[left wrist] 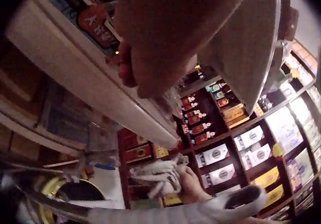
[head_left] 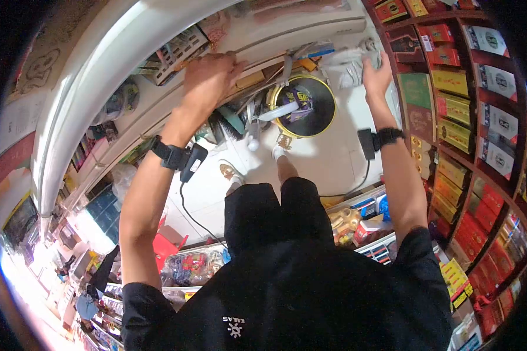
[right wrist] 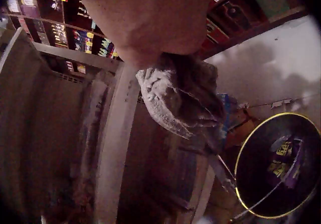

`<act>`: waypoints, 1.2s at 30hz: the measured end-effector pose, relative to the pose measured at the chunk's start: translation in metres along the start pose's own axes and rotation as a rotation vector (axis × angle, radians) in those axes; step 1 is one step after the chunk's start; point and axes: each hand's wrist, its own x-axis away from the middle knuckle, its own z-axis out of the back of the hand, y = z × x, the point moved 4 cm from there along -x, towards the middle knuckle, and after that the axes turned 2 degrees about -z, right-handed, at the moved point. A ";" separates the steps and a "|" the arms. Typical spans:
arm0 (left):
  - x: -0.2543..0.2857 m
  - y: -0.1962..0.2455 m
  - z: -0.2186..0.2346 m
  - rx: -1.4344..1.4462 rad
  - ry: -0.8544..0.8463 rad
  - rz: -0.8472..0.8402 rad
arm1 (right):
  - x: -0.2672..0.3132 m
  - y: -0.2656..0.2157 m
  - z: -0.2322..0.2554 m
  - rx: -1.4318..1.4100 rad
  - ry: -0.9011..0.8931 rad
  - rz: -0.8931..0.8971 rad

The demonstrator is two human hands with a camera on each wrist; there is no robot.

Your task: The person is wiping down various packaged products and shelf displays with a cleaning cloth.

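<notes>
A light grey cloth [head_left: 352, 65] hangs crumpled from my right hand [head_left: 379, 76], gripped in its fingers. In the right wrist view the cloth [right wrist: 175, 96] droops below the hand, its folds partly in shadow. My left hand [head_left: 212, 81] is at the long white counter ledge [head_left: 293, 45], fingers right at its edge. The left wrist view shows that hand [left wrist: 160, 48] from behind, with most of its fingers hidden. Below and between the hands stands a black bin [head_left: 322, 111] with a yellow rim and a purple packet [head_left: 301, 105] inside.
Dark wooden shelves [head_left: 433, 134] with red, gold and white boxes rise on the right. A white curved counter edge [head_left: 70, 76] runs along the left. Brushes and other tools [head_left: 231, 123] lean beside the bin. Low shelves of packaged goods [head_left: 193, 266] stand behind the person's legs.
</notes>
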 end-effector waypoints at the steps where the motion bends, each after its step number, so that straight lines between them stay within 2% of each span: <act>1: 0.002 -0.006 0.003 -0.216 0.015 0.034 | 0.010 0.009 0.004 -0.002 -0.002 -0.004; 2: 0.004 -0.010 0.007 -0.432 0.026 0.067 | 0.021 0.018 0.008 0.020 -0.024 0.009; 3: 0.006 -0.022 0.003 -0.466 0.019 0.146 | 0.032 0.031 0.011 0.041 -0.045 0.021; 4: 0.006 -0.023 0.003 -0.473 0.018 0.142 | 0.042 0.041 0.016 0.033 -0.043 0.017; 6: 0.006 -0.018 0.009 -0.584 0.186 0.106 | 0.068 0.056 0.026 -0.160 -0.074 0.081; 10: -0.004 -0.023 0.001 -0.654 0.254 0.088 | 0.109 0.070 0.041 -0.132 -0.107 0.014; 12: -0.010 -0.042 -0.008 -0.551 0.115 0.361 | 0.126 0.077 0.042 -0.181 -0.151 -0.097; 13: -0.011 -0.050 -0.016 -0.551 0.116 0.358 | 0.133 0.086 0.039 -0.226 -0.135 -0.121; 15: -0.012 -0.043 -0.013 -0.551 0.395 0.125 | 0.144 0.093 0.040 -0.204 -0.136 -0.105; 16: -0.010 -0.038 -0.011 -0.551 0.397 0.122 | 0.149 0.091 0.043 -0.181 -0.139 -0.088; 18: 0.004 -0.012 -0.001 -0.513 0.495 -0.091 | 0.159 0.082 0.049 -0.211 -0.137 -0.134; 19: 0.011 -0.008 0.000 -0.513 0.499 -0.095 | 0.161 0.081 0.051 -0.240 -0.139 -0.181; 21: 0.030 -0.005 -0.005 -0.350 0.374 -0.047 | 0.167 0.095 0.052 -0.241 -0.116 -0.186; 24: 0.062 0.003 -0.008 -0.211 0.302 -0.017 | 0.173 0.092 0.059 -0.241 -0.103 -0.192; 25: 0.068 0.010 -0.005 -0.207 0.325 -0.060 | 0.177 0.088 0.063 -0.236 -0.109 -0.199; 28: 0.095 0.020 -0.010 -0.213 0.286 -0.014 | 0.185 0.089 0.069 -0.243 -0.133 -0.185; 31: 0.116 0.024 -0.018 -0.150 0.323 -0.037 | 0.197 0.090 0.075 -0.181 -0.099 -0.125; 36: 0.158 0.026 -0.029 -0.052 0.326 -0.024 | 0.223 0.093 0.079 -0.155 -0.098 -0.143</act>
